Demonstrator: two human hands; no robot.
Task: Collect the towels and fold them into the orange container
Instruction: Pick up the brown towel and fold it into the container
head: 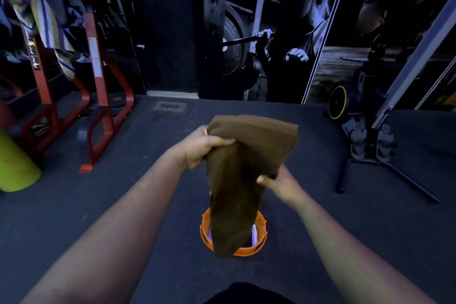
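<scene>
Brown towel (244, 175) hangs from both hands' fingers (222, 142) above orange container (206, 232).

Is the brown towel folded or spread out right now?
Folded: the brown towel hangs doubled, gripped by left hand and right hand above the orange container.

Your towel (243, 175) hangs over the container (208, 232) on the floor (98, 205); rack (96, 96) stands far left, stand (380, 145) far right.
</scene>
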